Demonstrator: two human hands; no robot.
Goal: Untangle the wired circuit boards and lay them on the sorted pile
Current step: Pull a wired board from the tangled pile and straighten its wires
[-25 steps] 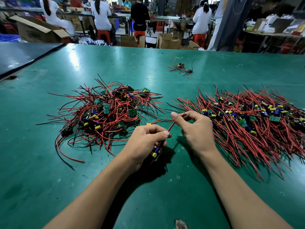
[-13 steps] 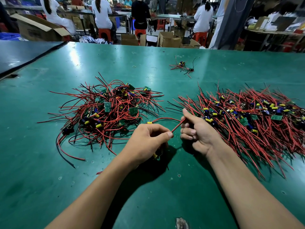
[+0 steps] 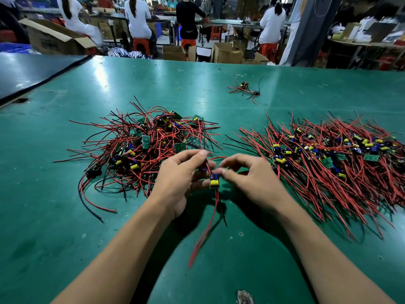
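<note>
A: What are your hands doing?

B: Your left hand (image 3: pixel 179 178) is pinching one wired circuit board (image 3: pixel 214 180) by its red leads, fingers closed narrow. Your right hand (image 3: pixel 252 178) is closing fingertips on the same board from the other side.

A: Where is it sitting?

B: It is hanging above the green table (image 3: pixel 65 216), its red wire (image 3: pixel 203 233) trailing toward you, between the tangled pile (image 3: pixel 144 145) on your left and the sorted pile (image 3: pixel 328 161) on your right.
</note>
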